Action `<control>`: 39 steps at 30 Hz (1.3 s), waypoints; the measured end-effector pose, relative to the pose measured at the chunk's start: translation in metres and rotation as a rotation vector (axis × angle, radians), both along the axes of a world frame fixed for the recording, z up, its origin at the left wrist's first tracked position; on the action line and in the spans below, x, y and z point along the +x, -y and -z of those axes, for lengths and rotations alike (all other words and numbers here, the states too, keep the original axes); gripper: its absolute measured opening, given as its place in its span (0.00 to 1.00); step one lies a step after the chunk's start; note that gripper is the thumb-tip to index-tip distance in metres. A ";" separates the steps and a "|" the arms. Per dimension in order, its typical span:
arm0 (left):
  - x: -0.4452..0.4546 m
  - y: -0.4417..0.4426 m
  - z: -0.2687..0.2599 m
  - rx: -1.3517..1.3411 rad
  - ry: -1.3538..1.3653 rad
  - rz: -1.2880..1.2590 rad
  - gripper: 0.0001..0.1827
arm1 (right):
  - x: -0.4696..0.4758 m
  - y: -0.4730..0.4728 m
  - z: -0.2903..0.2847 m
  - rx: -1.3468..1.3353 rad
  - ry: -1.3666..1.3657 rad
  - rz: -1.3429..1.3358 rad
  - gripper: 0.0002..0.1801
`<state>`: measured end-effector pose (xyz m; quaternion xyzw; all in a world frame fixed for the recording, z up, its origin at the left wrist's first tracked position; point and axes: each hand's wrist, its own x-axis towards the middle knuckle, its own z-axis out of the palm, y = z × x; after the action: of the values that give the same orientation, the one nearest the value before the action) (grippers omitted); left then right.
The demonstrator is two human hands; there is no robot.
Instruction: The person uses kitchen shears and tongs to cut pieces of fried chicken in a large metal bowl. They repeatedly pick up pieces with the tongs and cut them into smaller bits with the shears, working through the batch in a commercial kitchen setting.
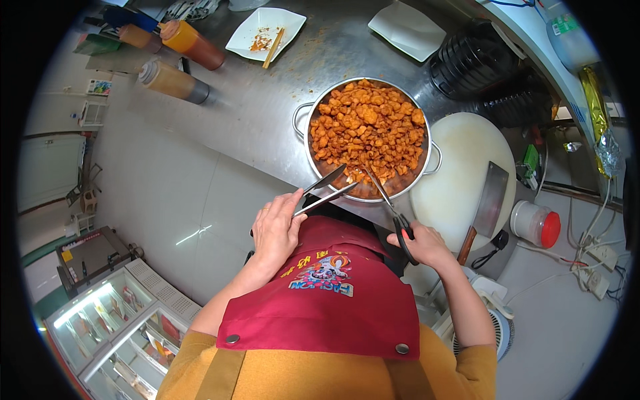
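A round steel pot with two loop handles [434, 159] stands near the edge of the steel counter, heaped with small orange-brown fried pieces [367, 125]. My left hand [280, 225] is closed on metal tongs [327, 196], whose two arms are spread, with the tips over the pot's near rim. In my right hand [422, 242] are black-handled scissors [384, 192]; their blades point down into the pot among the nearest pieces. Whether the blades touch a piece cannot be told.
Right of the pot, a cleaver [492, 200] lies on a round white cutting board [450, 150]. Squeeze bottles [192, 45] and a white dish [245, 40] with chopsticks [273, 48] are at the back left. Another white dish [407, 30], black containers [472, 57] and a red-lidded jar [535, 224] are rightward.
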<state>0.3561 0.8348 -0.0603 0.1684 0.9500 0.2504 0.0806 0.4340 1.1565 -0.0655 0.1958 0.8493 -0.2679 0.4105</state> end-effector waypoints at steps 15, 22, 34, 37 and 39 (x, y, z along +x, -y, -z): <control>-0.055 0.033 0.010 0.203 0.303 0.129 0.25 | 0.038 0.045 -0.007 -0.581 0.003 0.704 0.23; -0.055 0.018 0.005 0.268 0.345 0.092 0.22 | 0.050 0.043 -0.008 -0.702 -0.071 0.667 0.23; -0.025 -0.001 0.033 0.510 0.489 -0.134 0.17 | 0.055 -0.009 -0.001 -0.624 -0.120 0.515 0.26; -0.018 -0.002 0.032 0.670 0.868 -0.312 0.18 | 0.042 -0.014 -0.004 -0.270 -0.060 0.263 0.33; -0.016 -0.004 0.029 0.749 1.009 -0.353 0.18 | 0.037 -0.006 -0.006 -0.123 -0.212 0.155 0.35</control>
<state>0.3401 0.8388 -0.0896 -0.1117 0.6572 0.6224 0.4101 0.4712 1.1621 -0.0592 0.2061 0.8521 -0.3697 0.3079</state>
